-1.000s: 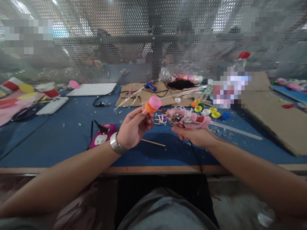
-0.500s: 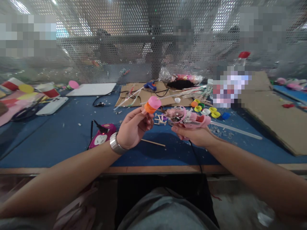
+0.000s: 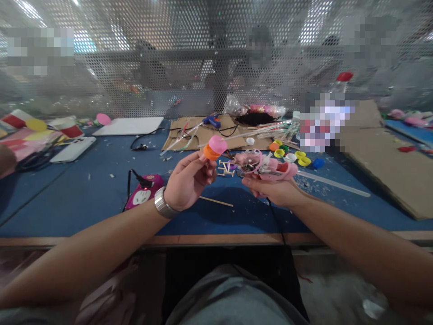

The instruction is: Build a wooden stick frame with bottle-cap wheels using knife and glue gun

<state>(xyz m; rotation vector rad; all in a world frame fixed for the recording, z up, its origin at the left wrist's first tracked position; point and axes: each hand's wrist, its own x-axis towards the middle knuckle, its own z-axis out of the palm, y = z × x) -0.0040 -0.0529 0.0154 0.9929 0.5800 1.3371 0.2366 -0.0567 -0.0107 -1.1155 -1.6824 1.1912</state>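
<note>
Between the thumb and fingers of my left hand (image 3: 189, 180) is an orange bottle cap (image 3: 210, 153), with a round pink piece (image 3: 217, 144) against its upper side. My right hand (image 3: 274, 192) is wrapped round a pink hot glue gun (image 3: 270, 166), worn and messy with glue, its nozzle pointing left toward the caps. A long clear glue stick (image 3: 338, 184) extends from the gun's back, and a black cord hangs below it. Just beyond the space between my hands lies a small frame of wooden sticks (image 3: 226, 169). One loose stick (image 3: 216, 201) rests nearer me.
Several coloured bottle caps (image 3: 303, 160) lie right of centre. A blue glue gun (image 3: 212, 120) rests on cardboard (image 3: 196, 135) behind. A purple power box (image 3: 146, 192) stands left, a white phone (image 3: 73, 150) farther left. A large cardboard sheet (image 3: 389, 167) covers the right side.
Both my hands and what they hold stay almost still. At the far left edge, a blurred part of another person has shifted slightly.
</note>
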